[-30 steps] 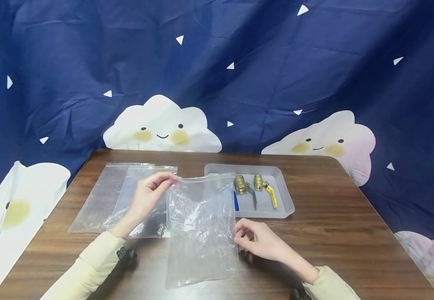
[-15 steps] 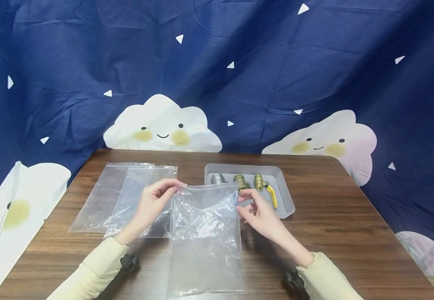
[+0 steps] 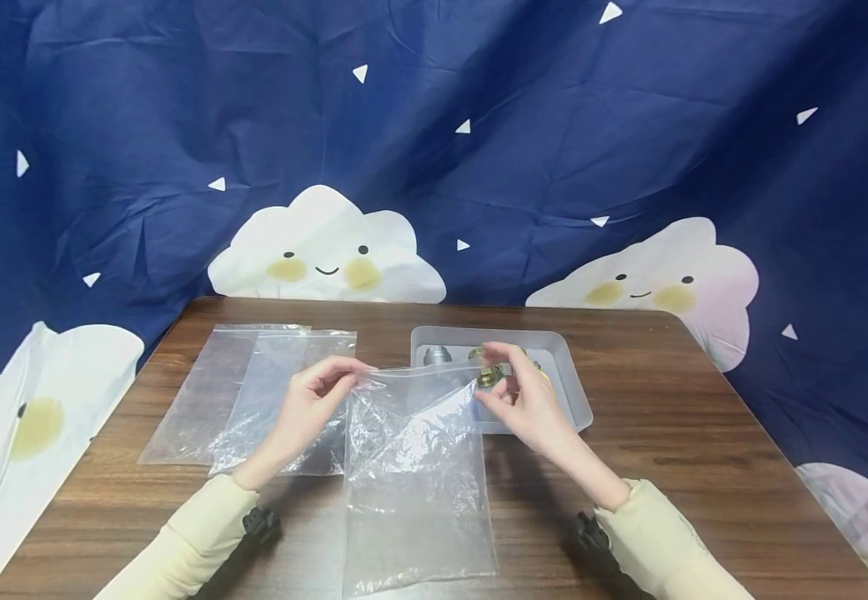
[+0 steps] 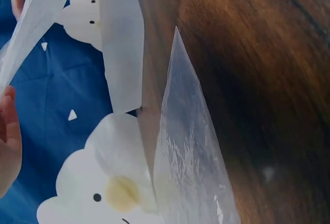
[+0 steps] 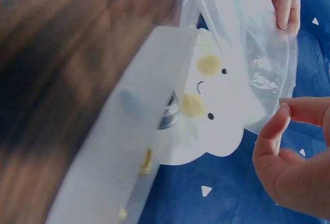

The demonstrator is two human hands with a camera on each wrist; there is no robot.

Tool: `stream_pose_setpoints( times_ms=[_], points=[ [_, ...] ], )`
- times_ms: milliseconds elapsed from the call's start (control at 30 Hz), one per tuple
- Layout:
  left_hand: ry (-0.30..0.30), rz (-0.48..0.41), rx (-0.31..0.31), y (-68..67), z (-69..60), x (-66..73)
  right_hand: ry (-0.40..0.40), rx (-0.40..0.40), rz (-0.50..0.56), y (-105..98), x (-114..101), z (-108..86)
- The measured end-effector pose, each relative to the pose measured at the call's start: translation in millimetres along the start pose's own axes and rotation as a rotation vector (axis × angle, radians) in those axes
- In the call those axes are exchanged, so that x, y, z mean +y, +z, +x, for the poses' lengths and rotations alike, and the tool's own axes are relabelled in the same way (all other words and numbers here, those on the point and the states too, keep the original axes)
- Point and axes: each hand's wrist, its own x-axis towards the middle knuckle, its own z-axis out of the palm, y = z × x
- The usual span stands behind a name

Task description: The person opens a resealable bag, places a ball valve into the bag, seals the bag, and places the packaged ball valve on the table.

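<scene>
A clear zip-top bag point(image 3: 418, 483) hangs upright in front of me, its zip edge on top. My left hand point(image 3: 317, 400) pinches its top left corner between thumb and fingers. At the top right corner is my right hand point(image 3: 527, 400), index finger and thumb apart in the head view, around the corner. In the right wrist view these fingertips point(image 5: 282, 109) overlap the bag's edge; contact is unclear. Behind the bag stands a pale plastic tray point(image 3: 579, 392) holding valves: a silver one point(image 3: 437, 356) and brass ones point(image 3: 489, 377), partly hidden by my right hand and the bag.
Two more clear zip-top bags point(image 3: 208, 392) lie flat and overlapping on the left of the wooden table point(image 3: 674, 467). A blue curtain point(image 3: 524, 167) with cloud faces hangs behind the table's far edge.
My right hand has risen from the bag's right side to its top right corner, over the tray. The bag's top edge has dropped slightly, while my left hand keeps its pinch.
</scene>
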Motion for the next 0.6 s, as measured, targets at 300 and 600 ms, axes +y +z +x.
stream_pose_setpoints(
  times_ms=[300, 600],
  points=[
    [-0.017, 0.007, 0.012, 4.2, -1.4, 0.8, -0.123, -0.008, -0.158, -2.7, -7.6, 9.3],
    [0.072, 0.136, 0.012, 8.5, 2.1, 3.4, -0.213, 0.064, -0.238, 0.3, -7.9, 10.4]
  ],
)
